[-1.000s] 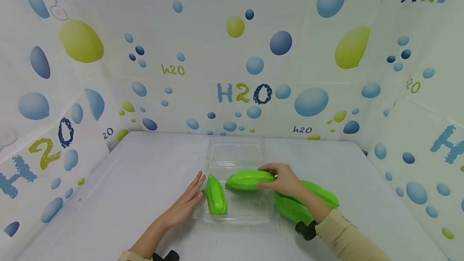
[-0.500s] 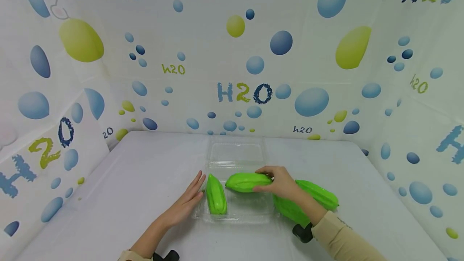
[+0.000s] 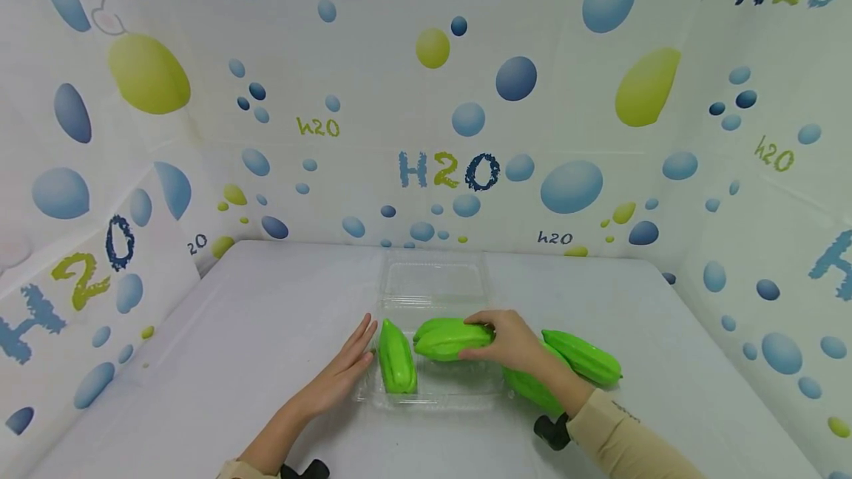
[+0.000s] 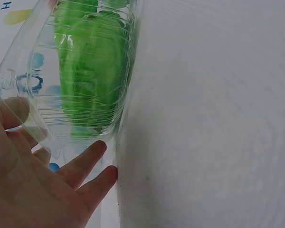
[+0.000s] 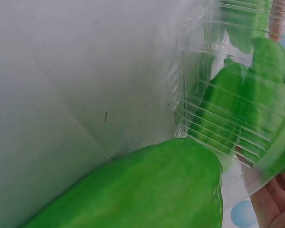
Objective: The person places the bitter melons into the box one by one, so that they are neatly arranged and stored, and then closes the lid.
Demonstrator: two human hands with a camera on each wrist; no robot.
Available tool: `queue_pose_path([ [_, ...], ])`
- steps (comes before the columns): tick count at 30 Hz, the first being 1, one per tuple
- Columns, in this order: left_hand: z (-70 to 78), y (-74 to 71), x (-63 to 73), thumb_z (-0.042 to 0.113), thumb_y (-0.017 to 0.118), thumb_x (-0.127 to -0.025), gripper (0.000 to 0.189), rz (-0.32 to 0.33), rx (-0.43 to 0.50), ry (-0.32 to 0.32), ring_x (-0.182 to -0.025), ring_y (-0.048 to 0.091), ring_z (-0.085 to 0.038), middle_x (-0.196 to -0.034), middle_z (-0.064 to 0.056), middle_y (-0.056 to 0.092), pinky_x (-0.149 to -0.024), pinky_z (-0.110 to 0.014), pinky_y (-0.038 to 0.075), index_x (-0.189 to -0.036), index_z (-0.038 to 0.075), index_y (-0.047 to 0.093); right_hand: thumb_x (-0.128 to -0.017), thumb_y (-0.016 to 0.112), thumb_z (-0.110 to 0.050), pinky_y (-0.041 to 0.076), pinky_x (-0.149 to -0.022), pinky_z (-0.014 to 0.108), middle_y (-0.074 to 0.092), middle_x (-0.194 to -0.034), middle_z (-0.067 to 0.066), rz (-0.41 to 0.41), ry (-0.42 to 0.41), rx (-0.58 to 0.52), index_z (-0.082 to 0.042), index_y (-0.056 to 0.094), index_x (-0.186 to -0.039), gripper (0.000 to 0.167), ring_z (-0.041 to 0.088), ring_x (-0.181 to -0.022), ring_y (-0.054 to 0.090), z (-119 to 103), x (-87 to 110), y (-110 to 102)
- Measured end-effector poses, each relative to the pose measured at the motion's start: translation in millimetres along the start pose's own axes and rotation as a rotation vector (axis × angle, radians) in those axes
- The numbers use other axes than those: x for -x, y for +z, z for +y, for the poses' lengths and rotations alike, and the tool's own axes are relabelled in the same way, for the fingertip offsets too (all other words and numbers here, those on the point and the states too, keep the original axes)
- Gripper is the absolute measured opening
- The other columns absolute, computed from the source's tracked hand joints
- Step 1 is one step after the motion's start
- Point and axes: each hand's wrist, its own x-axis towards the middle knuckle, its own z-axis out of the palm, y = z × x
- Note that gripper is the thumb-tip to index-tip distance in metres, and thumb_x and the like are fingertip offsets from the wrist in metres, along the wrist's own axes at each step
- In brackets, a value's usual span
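While both hands are at the clear tray, entries run near to far.

Right sleeve: beige sleeve (image 3: 626, 438) enters from the lower right of the head view, with a dark wrist mount (image 3: 551, 431) just beside it.

Left hand: left hand (image 3: 342, 372) lies flat on the white table (image 3: 220, 361), fingers straight and together, fingertips (image 4: 97, 149) touching the left wall of the clear plastic tray (image 3: 433, 399); it grips nothing.

Tray contents, left: first green fruit (image 3: 396, 358), ridged and glossy, lies lengthwise inside the tray just beside the left hand's fingertips, the wall between them.

Right hand: right hand (image 3: 509, 340) has its fingers curled over the right end of the second green fruit (image 3: 449, 338), clamped on it.

Held fruit, position: it lies crosswise over the rear part of the tray, its left tip near the far end of the first fruit; whether it rests on the tray floor cannot be told.

Outside tray, right: third green fruit (image 3: 582, 357) and fourth green fruit (image 3: 529, 383) lie on the table beside the tray's right edge, partly hidden by the right forearm.

Tray lid: hinged clear lid (image 3: 433, 279) lies open flat behind the tray.

Far: printed backdrop (image 3: 452, 168) with bubbles and "H2O" lettering stands around the table.
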Motion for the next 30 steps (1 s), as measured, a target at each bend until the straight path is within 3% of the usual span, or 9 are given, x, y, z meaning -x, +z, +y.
queue_pose_path([
  [12,-1.0,0.1,0.8,0.017,0.031,-0.101,0.05,0.005,0.003,0.016,-0.138,-0.004,-0.031,-0.153,-0.01,-0.003,-0.106,-0.053,0.004,-0.147,0.006,0.013,-0.066,0.078,-0.046,0.047,-0.084,0.039,0.065,-0.107,0.005,-0.004,-0.016,0.093,-0.01,0.066,-0.109,0.057,0.022,-0.101,0.059,-0.1,-1.4,7.1],
  [30,-0.4,0.6,1.2,0.015,0.031,-0.101,0.051,0.002,0.013,0.03,-0.138,-0.004,-0.032,-0.153,-0.011,-0.003,-0.106,-0.055,0.005,-0.146,0.004,0.012,-0.066,0.078,-0.046,0.048,-0.081,0.038,0.065,-0.103,0.004,-0.003,-0.014,0.207,-0.008,0.068,-0.107,0.056,0.022,-0.095,0.06,-5.4,2.0,13.0],
])
